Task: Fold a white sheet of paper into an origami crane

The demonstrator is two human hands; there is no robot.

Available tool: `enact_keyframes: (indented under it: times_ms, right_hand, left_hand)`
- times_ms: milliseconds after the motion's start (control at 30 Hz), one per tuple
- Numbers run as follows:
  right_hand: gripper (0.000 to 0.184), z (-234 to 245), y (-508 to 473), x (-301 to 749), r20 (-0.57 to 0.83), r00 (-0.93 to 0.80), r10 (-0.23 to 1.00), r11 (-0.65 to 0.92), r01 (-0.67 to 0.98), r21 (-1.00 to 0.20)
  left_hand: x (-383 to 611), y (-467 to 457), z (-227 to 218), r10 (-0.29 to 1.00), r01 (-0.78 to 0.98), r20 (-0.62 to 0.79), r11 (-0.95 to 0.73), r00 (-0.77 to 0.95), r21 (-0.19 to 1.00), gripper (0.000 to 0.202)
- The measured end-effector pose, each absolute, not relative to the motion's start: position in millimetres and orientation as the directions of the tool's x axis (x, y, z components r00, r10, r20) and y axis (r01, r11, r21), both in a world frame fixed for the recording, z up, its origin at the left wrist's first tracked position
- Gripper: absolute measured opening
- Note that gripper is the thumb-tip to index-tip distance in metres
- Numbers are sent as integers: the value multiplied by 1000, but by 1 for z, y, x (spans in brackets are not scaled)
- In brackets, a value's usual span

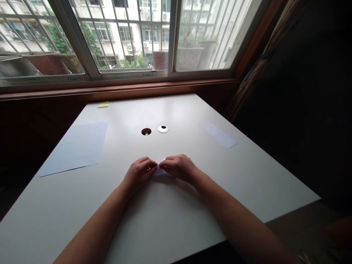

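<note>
A small piece of white paper (162, 171) lies at the middle of the white table, mostly covered by my two hands. My left hand (140, 169) pinches it at its left side, thumb and fingers pressed together. From the right, my right hand (179, 167) grips the same paper, its fingertips almost meeting those of the left. A bit of the paper's edge shows above and below the fingers. Whether it is folded, I cannot tell.
White sheets (77, 146) lie at the table's left, and a narrow paper strip (218, 135) at the right. A round cable hole (146, 131) and its cover (163, 129) are beyond my hands. Yellow sticky notes (103, 105) sit at the far edge, below a barred window (123, 36).
</note>
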State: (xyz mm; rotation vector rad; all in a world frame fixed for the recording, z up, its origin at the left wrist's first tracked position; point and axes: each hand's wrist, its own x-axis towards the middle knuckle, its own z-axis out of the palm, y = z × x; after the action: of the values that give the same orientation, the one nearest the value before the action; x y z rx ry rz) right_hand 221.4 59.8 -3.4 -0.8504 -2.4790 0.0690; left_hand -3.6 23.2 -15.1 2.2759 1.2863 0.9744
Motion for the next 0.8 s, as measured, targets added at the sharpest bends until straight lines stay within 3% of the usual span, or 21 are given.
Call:
enact_keyframes:
  times_ms: [100, 267, 367, 800]
  right_hand:
    - [18, -3, 61, 224, 477, -671, 568, 817, 527, -233]
    - [16, -3, 64, 231, 517, -624, 586, 810, 451, -375]
    - [14, -4, 67, 233, 517, -580, 629, 776, 421, -470]
    - [12, -12, 75, 234, 367, -443, 818, 501, 235, -833]
  left_hand:
    - [-4, 23, -13, 869, 598, 367, -495, 332, 630, 14]
    - [-9, 26, -11, 920, 534, 281, -388, 274, 751, 15]
    - [-12, 27, -12, 917, 447, 299, -391, 264, 805, 19]
    - [-13, 25, -11, 868, 386, 365, -481, 338, 787, 22]
